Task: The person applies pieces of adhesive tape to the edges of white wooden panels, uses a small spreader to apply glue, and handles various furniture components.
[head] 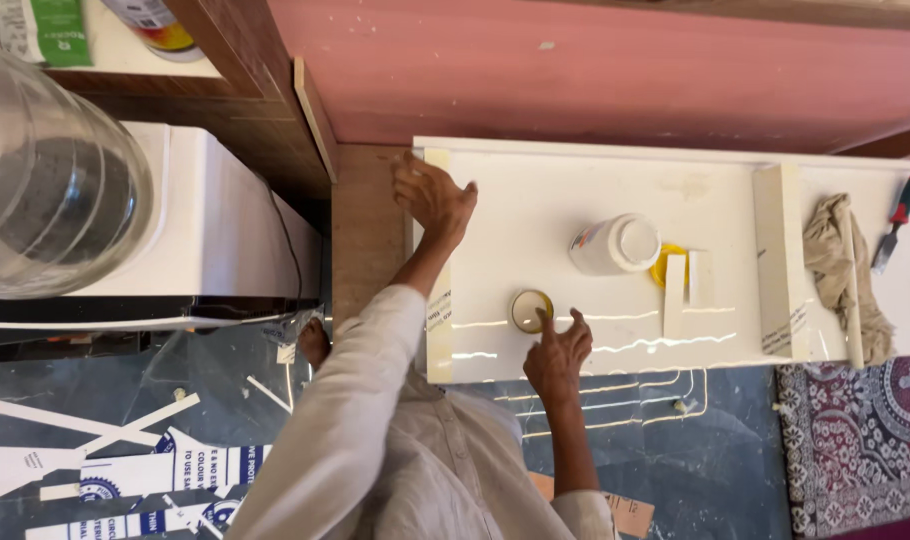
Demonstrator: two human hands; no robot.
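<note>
Resting open on the white panel [535,215] at its 9 o'clock edge is the left hand [432,195]. The right hand [558,352] touches a small round tin [531,310] with open fingers. A white jar [615,244] lies at 2 o'clock from the tin, well apart.

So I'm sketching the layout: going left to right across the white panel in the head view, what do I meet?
Left hand → small round tin → white jar → yellow lid → beige rag → red-handled tool.

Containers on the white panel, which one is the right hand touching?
The small round tin, open-topped, under the right hand fingertips near the front edge. The white jar stands apart, farther back.
</note>
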